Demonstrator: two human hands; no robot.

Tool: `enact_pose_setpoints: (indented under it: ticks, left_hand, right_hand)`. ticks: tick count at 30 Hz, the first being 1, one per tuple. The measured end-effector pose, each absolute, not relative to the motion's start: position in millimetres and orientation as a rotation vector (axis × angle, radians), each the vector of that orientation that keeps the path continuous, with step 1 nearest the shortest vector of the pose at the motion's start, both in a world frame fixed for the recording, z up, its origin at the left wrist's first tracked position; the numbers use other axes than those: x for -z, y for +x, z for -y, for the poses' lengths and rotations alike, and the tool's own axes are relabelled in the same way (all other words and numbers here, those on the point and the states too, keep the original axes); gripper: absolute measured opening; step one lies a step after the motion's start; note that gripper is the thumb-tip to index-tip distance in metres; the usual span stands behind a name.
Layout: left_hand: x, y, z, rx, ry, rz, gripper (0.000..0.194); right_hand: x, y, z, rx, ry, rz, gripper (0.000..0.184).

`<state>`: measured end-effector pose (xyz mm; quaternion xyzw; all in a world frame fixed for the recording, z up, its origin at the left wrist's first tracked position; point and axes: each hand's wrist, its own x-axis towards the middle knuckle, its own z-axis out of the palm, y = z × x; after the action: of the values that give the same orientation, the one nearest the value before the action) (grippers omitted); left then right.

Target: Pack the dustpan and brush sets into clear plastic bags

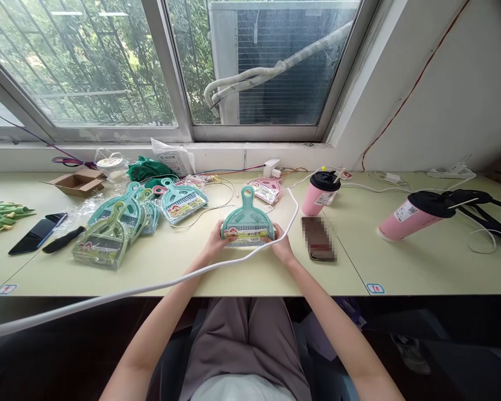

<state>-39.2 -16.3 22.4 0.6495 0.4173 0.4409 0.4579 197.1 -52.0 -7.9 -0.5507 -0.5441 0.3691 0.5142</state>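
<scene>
Between my hands is a packaged teal dustpan set (247, 214), its looped handle pointing toward the window and a printed label across its near edge. My left hand (217, 239) grips its left edge, while my right hand (281, 242) closes on the right edge. Some fingers are hidden behind or under the pack. To the left lie more packaged sets: a teal one (182, 201), an olive-green one (104, 239) in clear wrap, and several overlapping teal ones (123, 205). A pink packaged set (267, 189) rests just behind the one I hold.
A white cable (158, 287) crosses in front of my left forearm and over the desk. On the right are a brown phone-like object (318, 239) and two pink cups (315, 199) with black lids. Leftward lie a phone (35, 234), a black-handled tool (62, 240) and a cardboard box (77, 184).
</scene>
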Motion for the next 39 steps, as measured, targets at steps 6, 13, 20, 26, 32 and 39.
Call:
enact_pose_setpoints:
  ticks: [6,13,20,26,32,39]
  left_hand:
    - [-21.4,-40.3,17.7,-1.139,1.574,-1.007,0.049]
    - [-36.5,-32.3,25.6,-1.17,1.525,-0.826,0.053]
    - [-62.7,-32.1,22.9,-1.404,1.468,-0.877,0.042]
    - [-72.7,-26.4,30.5,-1.649,1.527,-0.978,0.025]
    - [-72.0,-8.8,41.3,-1.882,1.524,-1.185,0.023]
    - [-74.5,-7.5,30.5,-2.095,1.627,-1.218,0.021]
  right_hand:
    - [-4.7,198.9,52.4,-0.916,-1.164,1.367,0.055]
    - [-39.8,188.3,55.9,-0.822,-1.006,1.169,0.039]
    - [-54.5,188.6,59.8,-0.871,-0.908,1.131,0.028]
    - [-63.7,189.5,64.5,-0.716,-0.905,1.064,0.02]
    - [-75.8,173.6,69.1,-0.607,-0.993,1.043,0.025]
    - [-68.3,176.3,50.6,-0.653,-0.955,1.036,0.047]
